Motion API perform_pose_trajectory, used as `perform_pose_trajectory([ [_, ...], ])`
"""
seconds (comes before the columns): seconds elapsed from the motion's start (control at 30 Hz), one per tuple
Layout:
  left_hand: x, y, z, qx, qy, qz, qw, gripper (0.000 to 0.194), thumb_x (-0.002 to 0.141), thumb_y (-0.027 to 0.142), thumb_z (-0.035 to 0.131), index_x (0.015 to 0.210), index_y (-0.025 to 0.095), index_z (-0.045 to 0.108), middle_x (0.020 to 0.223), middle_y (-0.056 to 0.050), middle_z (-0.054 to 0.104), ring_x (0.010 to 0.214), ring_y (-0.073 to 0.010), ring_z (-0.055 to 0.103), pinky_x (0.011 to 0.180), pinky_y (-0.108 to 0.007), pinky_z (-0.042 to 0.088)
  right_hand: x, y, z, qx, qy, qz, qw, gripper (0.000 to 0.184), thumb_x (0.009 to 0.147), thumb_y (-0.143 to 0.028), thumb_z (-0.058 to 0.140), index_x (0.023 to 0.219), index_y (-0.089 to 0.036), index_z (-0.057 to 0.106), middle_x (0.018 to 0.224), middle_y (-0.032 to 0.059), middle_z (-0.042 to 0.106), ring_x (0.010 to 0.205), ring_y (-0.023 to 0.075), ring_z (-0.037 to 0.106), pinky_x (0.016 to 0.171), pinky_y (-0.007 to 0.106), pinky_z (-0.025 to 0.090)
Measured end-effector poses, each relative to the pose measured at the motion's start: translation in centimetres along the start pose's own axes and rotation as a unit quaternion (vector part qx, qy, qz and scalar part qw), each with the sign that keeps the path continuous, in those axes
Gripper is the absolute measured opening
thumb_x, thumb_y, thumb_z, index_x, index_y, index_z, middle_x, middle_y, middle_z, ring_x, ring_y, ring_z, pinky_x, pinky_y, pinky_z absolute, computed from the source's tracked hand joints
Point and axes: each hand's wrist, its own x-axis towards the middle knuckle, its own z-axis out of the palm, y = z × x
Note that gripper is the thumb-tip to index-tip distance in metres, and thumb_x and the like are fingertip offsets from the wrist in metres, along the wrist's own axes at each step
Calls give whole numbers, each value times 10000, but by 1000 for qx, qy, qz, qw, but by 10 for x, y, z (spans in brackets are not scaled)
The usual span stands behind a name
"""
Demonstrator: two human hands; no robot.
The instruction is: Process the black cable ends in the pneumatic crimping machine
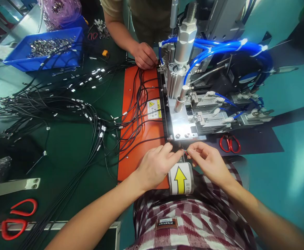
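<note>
Just in front of the machine, my two hands meet at a small metal cable end with thin wires (185, 152), one of them red. My left hand (155, 166) is closed, its fingers curled and its thumb and forefinger reaching to the cable end from the left. From the right, my right hand (206, 160) pinches the wires at that end between thumb and fingertips. Right below is a track with a yellow arrow label (181, 178). The metal press machine (179, 121) stands directly beyond, and black cables (138, 104) run into its left side across an orange plate (133, 139).
A co-worker's hand (145, 55) is at the machine's far end. A blue bin (48, 64) of small metal parts stands at the back left. Bundled cables (89, 111) cover the green table. Red-handled scissors (230, 144) lie right, another red-handled pair (14, 229) lower left.
</note>
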Motion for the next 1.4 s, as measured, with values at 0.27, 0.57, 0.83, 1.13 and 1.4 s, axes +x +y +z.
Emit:
perform_pose_trajectory([
  [0.27, 0, 1, -1, 4, -17, -7, 1000, 376, 996, 208, 266, 1187, 214, 590, 763, -34, 508, 605, -141, 508, 536, -234, 446, 0, -1, 0, 10, -3, 10, 1000, 320, 787, -497, 635, 735, -187, 577, 660, 10, 567, 534, 126, 488, 491, 250, 461],
  [0.57, 0, 1, -1, 9, -18, -8, 1000, 363, 996, 208, 272, 1180, 216, 584, 745, -23, 486, 621, -143, 509, 542, -231, 442, 0, -3, 0, 2, -3, 12, 1000, 342, 773, -525, 636, 717, -195, 569, 636, 7, 553, 516, 131, 484, 482, 260, 456],
  [0.83, 0, 1, 0, 7, -21, -9, 1000, 368, 996, 209, 268, 1189, 212, 582, 760, -29, 493, 621, -141, 512, 547, -233, 444, -1, 6, 0, -21, 0, -12, 1000, 308, 829, -498, 598, 753, -202, 564, 675, 17, 581, 556, 147, 519, 509, 265, 459],
  [1.13, -1, 1, 0, 0, -25, -9, 1000, 360, 994, 216, 283, 1212, 216, 569, 775, -34, 505, 630, -141, 519, 552, -234, 453, -3, 16, 2, -77, 31, -71, 994, 236, 895, -416, 548, 787, -206, 561, 726, 25, 593, 614, 163, 541, 556, 277, 439],
  [1.4, 1, 1, -2, 13, -19, 3, 1000, 351, 990, 190, 290, 1191, 204, 578, 753, -30, 505, 628, -141, 519, 545, -233, 446, 0, 2, 2, 31, -9, 37, 999, 343, 786, -513, 640, 704, -189, 564, 641, -1, 570, 510, 122, 499, 513, 260, 433],
])
